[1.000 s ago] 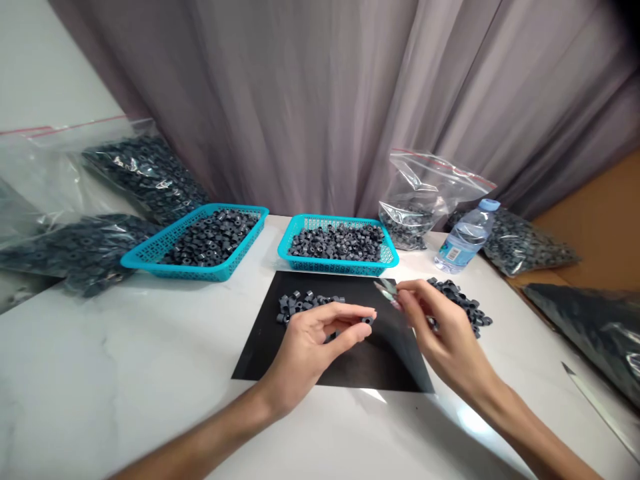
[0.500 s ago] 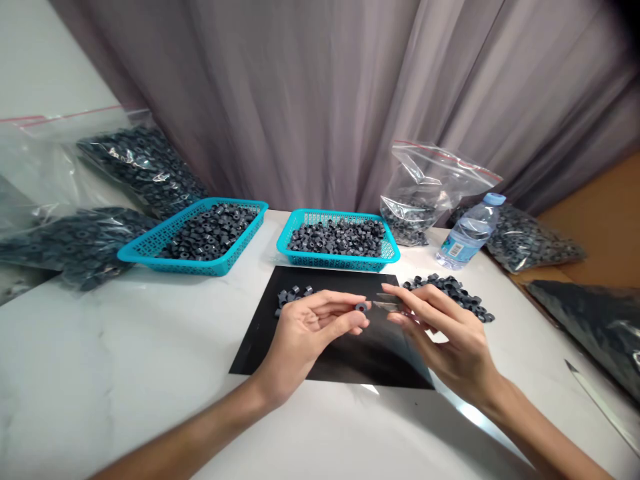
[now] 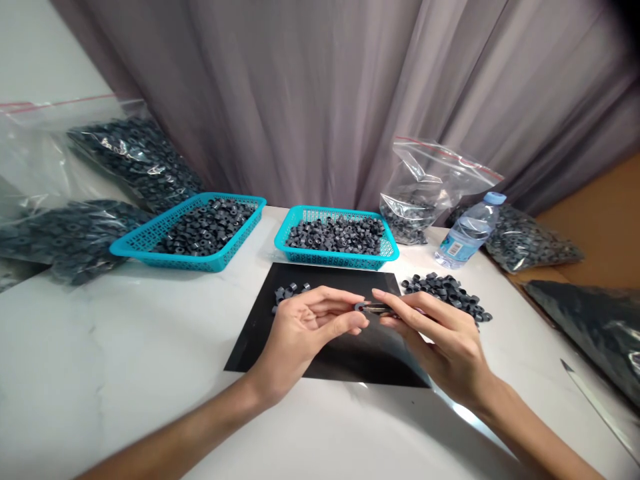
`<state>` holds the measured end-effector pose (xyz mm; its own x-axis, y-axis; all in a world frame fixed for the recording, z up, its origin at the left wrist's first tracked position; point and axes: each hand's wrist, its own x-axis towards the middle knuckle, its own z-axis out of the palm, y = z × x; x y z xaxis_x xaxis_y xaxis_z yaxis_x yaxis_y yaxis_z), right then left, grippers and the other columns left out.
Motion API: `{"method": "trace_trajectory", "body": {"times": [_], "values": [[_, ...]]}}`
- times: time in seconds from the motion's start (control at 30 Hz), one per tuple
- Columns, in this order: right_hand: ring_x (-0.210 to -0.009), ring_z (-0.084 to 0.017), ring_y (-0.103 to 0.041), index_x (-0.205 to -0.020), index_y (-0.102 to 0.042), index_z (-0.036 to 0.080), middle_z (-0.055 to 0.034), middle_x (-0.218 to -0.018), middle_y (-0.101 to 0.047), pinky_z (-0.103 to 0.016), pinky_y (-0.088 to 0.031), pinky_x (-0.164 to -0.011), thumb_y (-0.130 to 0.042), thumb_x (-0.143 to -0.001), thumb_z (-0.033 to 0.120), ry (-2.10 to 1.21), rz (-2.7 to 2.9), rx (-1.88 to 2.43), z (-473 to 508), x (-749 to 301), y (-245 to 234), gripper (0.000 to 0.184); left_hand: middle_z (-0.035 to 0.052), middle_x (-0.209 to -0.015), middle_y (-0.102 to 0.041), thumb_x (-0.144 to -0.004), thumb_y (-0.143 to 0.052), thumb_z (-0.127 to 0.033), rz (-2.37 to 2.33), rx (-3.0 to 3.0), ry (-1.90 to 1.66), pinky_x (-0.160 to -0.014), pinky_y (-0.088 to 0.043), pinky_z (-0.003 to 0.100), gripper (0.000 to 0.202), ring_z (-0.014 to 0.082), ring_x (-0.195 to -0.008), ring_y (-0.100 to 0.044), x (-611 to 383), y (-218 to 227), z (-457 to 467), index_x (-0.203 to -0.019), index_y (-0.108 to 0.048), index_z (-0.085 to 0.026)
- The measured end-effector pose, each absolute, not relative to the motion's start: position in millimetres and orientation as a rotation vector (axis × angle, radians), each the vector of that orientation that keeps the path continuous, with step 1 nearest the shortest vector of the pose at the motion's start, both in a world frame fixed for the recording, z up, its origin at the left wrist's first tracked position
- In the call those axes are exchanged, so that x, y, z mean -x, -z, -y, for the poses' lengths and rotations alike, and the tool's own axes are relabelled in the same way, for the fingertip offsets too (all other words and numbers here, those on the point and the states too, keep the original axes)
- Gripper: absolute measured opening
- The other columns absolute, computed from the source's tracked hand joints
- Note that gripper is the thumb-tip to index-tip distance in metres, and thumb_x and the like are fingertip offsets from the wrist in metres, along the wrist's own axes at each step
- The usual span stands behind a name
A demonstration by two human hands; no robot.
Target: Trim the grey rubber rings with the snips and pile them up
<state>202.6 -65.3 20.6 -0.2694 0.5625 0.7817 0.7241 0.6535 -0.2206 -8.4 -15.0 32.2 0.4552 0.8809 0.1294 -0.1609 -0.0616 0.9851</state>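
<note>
Pinched between the thumb and fingers of my left hand (image 3: 300, 327) is a small dark grey ring (image 3: 359, 307). From the right, my right hand (image 3: 445, 333) grips small metal snips (image 3: 379, 309). Their blades are close together, and the tips meet the ring at its hole; how deep they reach is hidden. Both hands hover over a black mat (image 3: 345, 360). Behind my left hand, a few loose rings (image 3: 291, 291) lie on the mat. A larger pile of dark rings (image 3: 450, 293) lies beyond my right hand.
Two turquoise baskets (image 3: 220, 263) (image 3: 340, 259) full of rings stand at the back. Filled plastic bags (image 3: 135, 160) lean at left, another bag (image 3: 415, 207) behind a water bottle (image 3: 465, 233). A pointed strip (image 3: 595, 400) lies at right on the white table (image 3: 150, 347).
The snips have moved left to the ring, and their blades have come together. My left hand still holds the ring in nearly the same spot.
</note>
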Motion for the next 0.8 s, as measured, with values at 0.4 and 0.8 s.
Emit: {"method": "trace_trajectory", "body": {"times": [0.4, 0.8], "values": [[-0.073, -0.016, -0.066, -0.142, -0.057, 0.026, -0.0059, -0.092, -0.073, -0.028, -0.052, -0.066, -0.062, -0.096, 0.011, 0.267, 2.009, 1.027, 63.5, -204.9, -16.3, 0.049, 0.0017, -0.085, -0.081, -0.081, -0.081, -0.022, -0.676, -1.354, -0.962, -0.078, -0.062, 0.021, 0.018, 0.0148, -0.079, -0.077, 9.8, -30.9, 14.7, -0.097, -0.076, -0.018], [-0.074, -0.015, -0.066, -0.141, -0.058, 0.024, -0.0052, -0.093, -0.074, -0.027, -0.052, -0.069, -0.06, -0.099, 0.016, 0.364, 2.068, 1.036, 62.2, -209.8, -17.1, 0.043, 0.0011, -0.084, -0.081, -0.081, -0.081, -0.022, -0.671, -1.348, -0.942, -0.077, -0.061, 0.021, 0.016, 0.0141, -0.079, -0.077, 9.3, -29.8, 14.2, -0.096, -0.076, -0.018]]}}
